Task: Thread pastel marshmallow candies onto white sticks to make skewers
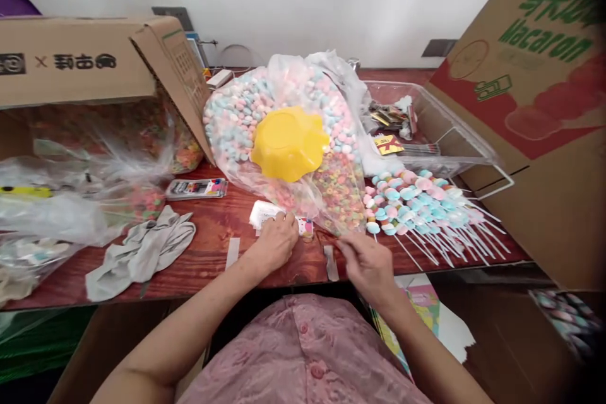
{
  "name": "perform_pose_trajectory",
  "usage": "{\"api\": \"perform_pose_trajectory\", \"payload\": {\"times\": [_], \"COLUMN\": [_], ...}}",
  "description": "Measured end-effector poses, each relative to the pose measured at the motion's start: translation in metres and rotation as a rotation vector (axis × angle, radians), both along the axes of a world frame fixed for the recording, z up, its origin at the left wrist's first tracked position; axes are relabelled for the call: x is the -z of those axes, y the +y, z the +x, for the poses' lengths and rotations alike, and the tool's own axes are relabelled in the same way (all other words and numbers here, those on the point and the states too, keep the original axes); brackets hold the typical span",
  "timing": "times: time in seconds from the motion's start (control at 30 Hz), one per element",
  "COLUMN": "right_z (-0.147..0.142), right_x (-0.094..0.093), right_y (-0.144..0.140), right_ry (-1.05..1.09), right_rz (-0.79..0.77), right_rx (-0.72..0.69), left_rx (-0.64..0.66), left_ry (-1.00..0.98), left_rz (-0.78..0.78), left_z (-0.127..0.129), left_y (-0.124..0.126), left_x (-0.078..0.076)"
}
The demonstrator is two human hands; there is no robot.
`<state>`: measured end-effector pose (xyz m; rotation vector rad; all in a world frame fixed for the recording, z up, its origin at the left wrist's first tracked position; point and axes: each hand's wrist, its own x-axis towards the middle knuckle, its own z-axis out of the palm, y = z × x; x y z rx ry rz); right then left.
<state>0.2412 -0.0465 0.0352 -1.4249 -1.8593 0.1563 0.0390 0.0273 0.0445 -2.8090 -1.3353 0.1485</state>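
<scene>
My left hand point(278, 243) is on the table, its fingers bent and pressed down on a small white printed packet point(305, 226) with coloured figures. Beside those fingers lies more white film or paper point(263, 209). To the right, my right hand point(369, 264) has its thumb and forefinger pinched together near the table's front edge. A thin dark line seems to lead from that pinch, but what it holds is too small to make out. A short greyish strip point(330, 263) rests just left of the right hand, and a pale strip point(231, 254) lies beside my left wrist.
A yellow wavy-edged bowl point(288, 142) rests upside down on a clear bag of pastel candies point(237, 104) and small rings point(338, 183). Candy skewers point(426, 202) are piled rightward before a clear bin point(473, 139). Leftward are grey gloves point(146, 249), a flat pack point(196, 188) and a carton point(85, 63).
</scene>
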Motion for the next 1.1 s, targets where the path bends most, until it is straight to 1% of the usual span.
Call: {"api": "perform_pose_trajectory", "payload": {"times": [0.07,0.1,0.13,0.2,0.27,0.33,0.4,0.43,0.5,0.57,0.63,0.73,0.8,0.87,0.93,1.0,1.03,1.1], "right_z": [0.034,0.047,0.056,0.067,0.072,0.078,0.087,0.093,0.103,0.112,0.120,0.135,0.147,0.159,0.169,0.177,0.181,0.188], "right_x": [0.007,0.011,0.013,0.012,0.002,-0.014,-0.031,-0.038,-0.046,-0.050,-0.054,-0.064,-0.071,-0.072,-0.068,-0.061,-0.056,-0.049], "right_y": [-0.006,-0.010,-0.013,-0.019,-0.020,-0.015,-0.004,0.002,0.015,0.024,0.029,0.030,0.032,0.036,0.043,0.049,0.052,0.053], "right_ry": [-0.113,-0.195,-0.250,-0.286,-0.229,-0.202,-0.304,-0.387,-0.569,-0.672,-0.681,-0.707,-0.771,-0.809,-0.773,-0.690,-0.641,-0.519], "right_rz": [0.000,-0.023,-0.023,0.043,0.186,0.324,0.396,0.393,0.329,0.261,0.240,0.202,0.113,-0.001,-0.088,-0.114,-0.099,-0.022], "right_rx": [0.239,0.309,0.354,0.372,0.378,0.432,0.492,0.503,0.496,0.483,0.520,0.675,0.765,0.782,0.742,0.705,0.692,0.642], "left_rx": [0.004,-0.007,-0.018,-0.035,-0.047,-0.054,-0.054,-0.049,-0.032,-0.015,-0.018,-0.066,-0.097,-0.121,-0.151,-0.178,-0.185,-0.175], "left_ry": [0.018,0.015,0.008,-0.011,-0.033,-0.062,-0.093,-0.106,-0.120,-0.119,-0.112,-0.109,-0.116,-0.141,-0.204,-0.300,-0.346,-0.391], "left_rz": [0.026,0.037,0.044,0.047,0.035,0.027,0.068,0.106,0.176,0.187,0.140,0.063,0.032,0.011,0.016,0.058,0.091,0.155], "left_z": [0.003,0.001,-0.002,-0.007,-0.011,-0.015,-0.018,-0.020,-0.021,-0.021,-0.020,-0.017,-0.017,-0.018,-0.019,-0.020,-0.021,-0.022], "left_y": [0.006,0.007,0.007,0.005,0.006,0.009,0.014,0.016,0.020,0.020,0.018,0.010,0.007,0.007,0.010,0.015,0.018,0.020], "left_x": [0.007,0.010,0.012,0.015,0.015,0.014,0.012,0.012,0.012,0.015,0.017,0.017,0.016,0.014,0.014,0.015,0.015,0.017]}}
